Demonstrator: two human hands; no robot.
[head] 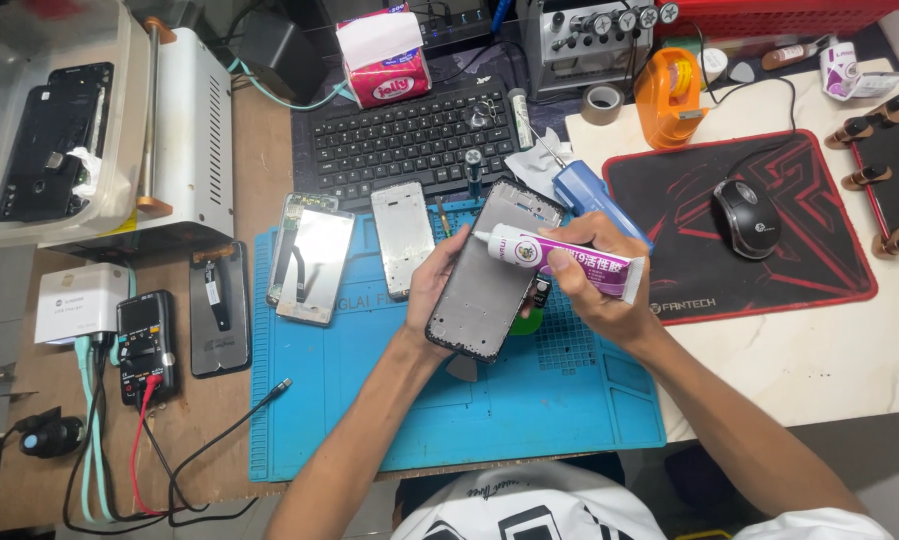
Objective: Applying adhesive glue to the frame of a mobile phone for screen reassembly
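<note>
My left hand (432, 283) grips the left edge of a dark phone frame (488, 280), held tilted above the blue work mat (530, 410). My right hand (600, 285) holds a purple and white glue tube (570, 262) lying sideways, its white nozzle pointing left onto the upper part of the frame. Part of the frame's right edge is hidden behind my right hand and the tube.
On the mat's left lie two phone panels (313, 262) and a silver back plate (403, 237). A black keyboard (415, 135), a mouse (747, 217) on a red-black pad, an orange tape dispenser (670, 95), a multimeter (147, 345) with leads, and another phone part (220, 308) surround it.
</note>
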